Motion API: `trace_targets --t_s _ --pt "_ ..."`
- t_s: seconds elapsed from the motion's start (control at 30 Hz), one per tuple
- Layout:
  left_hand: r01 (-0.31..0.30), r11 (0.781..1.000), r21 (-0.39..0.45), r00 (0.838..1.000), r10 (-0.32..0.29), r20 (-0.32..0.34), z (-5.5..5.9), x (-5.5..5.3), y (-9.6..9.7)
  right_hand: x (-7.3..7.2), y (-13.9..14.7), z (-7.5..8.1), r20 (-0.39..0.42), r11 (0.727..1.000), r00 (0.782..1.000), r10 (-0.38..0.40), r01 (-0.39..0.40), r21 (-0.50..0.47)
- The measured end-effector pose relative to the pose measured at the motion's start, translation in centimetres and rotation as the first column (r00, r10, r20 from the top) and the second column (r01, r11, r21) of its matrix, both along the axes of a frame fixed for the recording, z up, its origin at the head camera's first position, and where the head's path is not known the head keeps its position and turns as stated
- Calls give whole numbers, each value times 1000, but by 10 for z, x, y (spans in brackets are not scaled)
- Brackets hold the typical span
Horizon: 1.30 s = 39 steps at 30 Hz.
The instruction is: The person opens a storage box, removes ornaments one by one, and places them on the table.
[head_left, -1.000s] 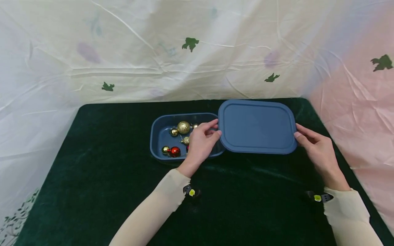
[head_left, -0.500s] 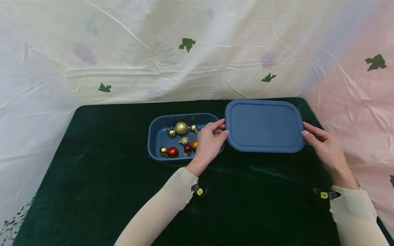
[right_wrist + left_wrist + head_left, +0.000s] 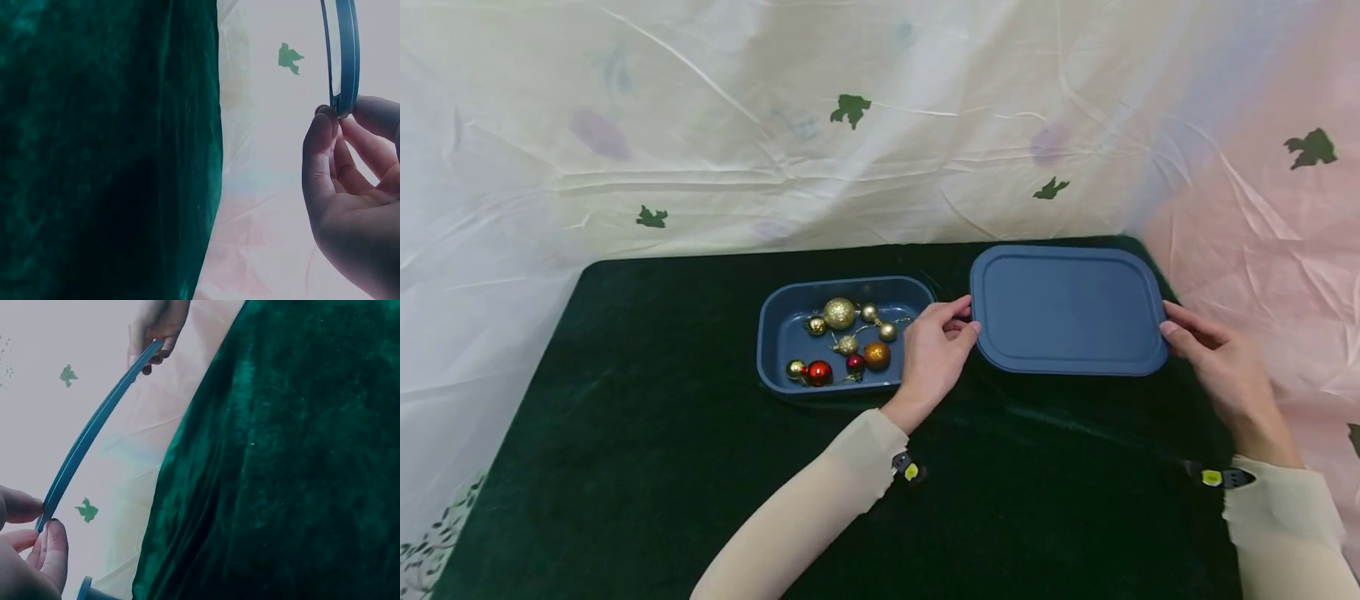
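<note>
Over at the far right of the dark green velvety tabletop, there's a person holding up a flat blue rounded-rectangle lid, one hand per short end. The left hand has the lid's left end pinched between thumb and fingers, and the right hand has pretty much the same pinch going on the right end, so both grips are narrow. Long axis of the lid goes side to side, from one hand to the other, roughly in line with the table's back edge, and the broad face with the grooved border is turned up towards the person. Seen edge-on it's really thin and kinda bowed. Just left of it sits an uncovered blue rounded-rectangle box, also with its long axis going side to side, and the left hand partly hides its right end. Inside I can see a big glittery gold ball, a shiny red ball, a glittery orange ball, a small dark red ball and some smaller gold balls. Behind it all hangs a creased pale cloth with green bird shapes on it.
</note>
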State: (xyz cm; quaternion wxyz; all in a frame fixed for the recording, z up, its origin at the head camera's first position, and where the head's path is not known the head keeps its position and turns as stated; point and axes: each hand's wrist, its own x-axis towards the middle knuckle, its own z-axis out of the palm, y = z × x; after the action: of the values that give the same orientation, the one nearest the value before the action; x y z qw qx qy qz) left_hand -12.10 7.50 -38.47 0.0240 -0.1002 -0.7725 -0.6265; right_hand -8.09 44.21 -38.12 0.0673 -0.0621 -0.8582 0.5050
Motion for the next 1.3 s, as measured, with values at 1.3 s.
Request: trace_targets --t_s 1.3 --pt "-29 999 -28 989 33 145 -44 32 49 -8 21 -25 284 951 957 65 -146 273"
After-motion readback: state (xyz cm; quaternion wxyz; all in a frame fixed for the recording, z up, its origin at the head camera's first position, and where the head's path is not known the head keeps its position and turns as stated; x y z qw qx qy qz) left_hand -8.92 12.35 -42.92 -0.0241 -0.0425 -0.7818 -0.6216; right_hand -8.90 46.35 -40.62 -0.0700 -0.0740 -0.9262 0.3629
